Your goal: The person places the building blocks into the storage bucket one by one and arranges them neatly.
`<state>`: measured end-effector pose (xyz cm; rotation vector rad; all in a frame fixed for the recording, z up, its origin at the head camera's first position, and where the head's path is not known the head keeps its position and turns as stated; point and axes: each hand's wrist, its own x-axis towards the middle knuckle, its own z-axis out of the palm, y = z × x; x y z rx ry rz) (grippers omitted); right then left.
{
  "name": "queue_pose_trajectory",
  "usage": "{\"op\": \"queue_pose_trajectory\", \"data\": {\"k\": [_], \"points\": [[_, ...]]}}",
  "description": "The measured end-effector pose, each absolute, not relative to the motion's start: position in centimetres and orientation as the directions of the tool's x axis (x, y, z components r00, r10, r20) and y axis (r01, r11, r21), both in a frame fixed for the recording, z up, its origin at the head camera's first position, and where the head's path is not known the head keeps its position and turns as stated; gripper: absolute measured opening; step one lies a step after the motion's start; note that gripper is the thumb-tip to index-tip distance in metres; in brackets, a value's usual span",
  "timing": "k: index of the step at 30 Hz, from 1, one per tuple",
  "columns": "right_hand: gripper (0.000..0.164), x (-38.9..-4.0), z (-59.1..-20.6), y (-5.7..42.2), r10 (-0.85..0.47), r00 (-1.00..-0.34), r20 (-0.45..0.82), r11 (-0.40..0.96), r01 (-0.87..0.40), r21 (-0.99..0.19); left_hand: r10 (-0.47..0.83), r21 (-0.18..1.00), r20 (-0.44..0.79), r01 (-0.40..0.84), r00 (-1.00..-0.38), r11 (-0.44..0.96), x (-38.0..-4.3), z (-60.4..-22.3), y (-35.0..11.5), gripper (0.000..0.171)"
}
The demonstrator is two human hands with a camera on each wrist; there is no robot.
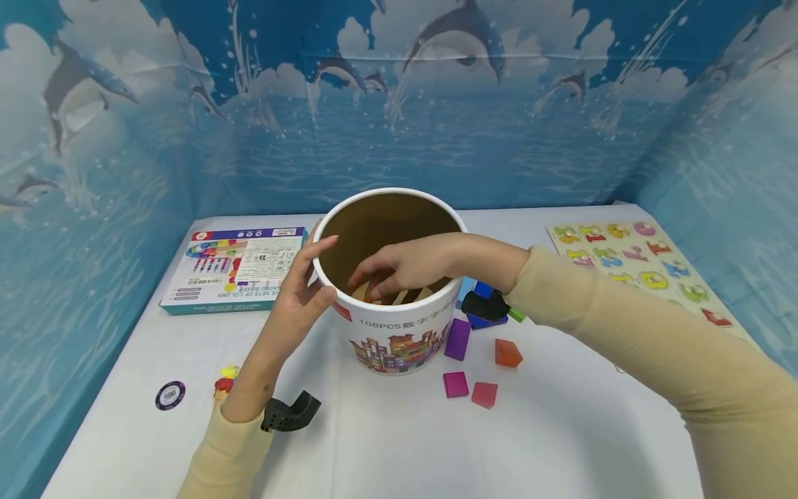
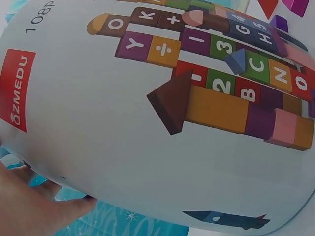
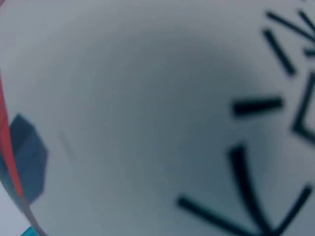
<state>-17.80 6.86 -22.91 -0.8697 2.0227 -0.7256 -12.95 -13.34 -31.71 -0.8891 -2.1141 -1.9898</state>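
Observation:
A white bucket (image 1: 403, 346) printed with colourful blocks stands upright at the table's middle. My left hand (image 1: 299, 294) grips its rim on the left, index finger over the opening and thumb on the outer wall. The left wrist view shows fingers (image 2: 37, 196) against the bucket's side (image 2: 98, 128). My right hand (image 1: 405, 267) reaches down inside the bucket, fingers bent and partly hidden by the near rim. Something orange shows by its fingertips; I cannot tell whether they hold it. The right wrist view is filled by the bucket's printed wall (image 3: 133, 113).
Right of the bucket lie a purple block (image 1: 458, 339), an orange block (image 1: 508, 353), a magenta block (image 1: 456, 384) and a pinkish-red block (image 1: 484, 394). A flat box (image 1: 215, 277) lies left; a number puzzle board (image 1: 679, 253) lies right. A round chip (image 1: 170, 395) sits front left.

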Motion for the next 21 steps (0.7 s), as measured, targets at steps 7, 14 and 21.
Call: {"op": "queue_pose_trajectory", "data": {"k": [7,14,21], "points": [[0.031,-15.9,-22.1,9.4,-0.798,-0.599,0.072,0.232,-0.414,-0.88,0.344,0.876,0.465,0.479,-0.816,-0.047,-13.0,-31.5,-13.2,0.056],[0.028,-10.8,-24.4,17.9,-0.599,-0.757,0.262,0.019,-0.34,-0.94,0.336,0.877,0.464,0.479,-0.82,-0.043,-13.0,-31.5,-13.1,0.055],[0.032,-9.8,-33.3,24.8,-0.516,-0.856,0.021,0.201,-0.145,-0.969,0.331,0.875,0.471,0.481,-0.818,-0.054,-13.1,-31.6,-13.3,0.057]]}}
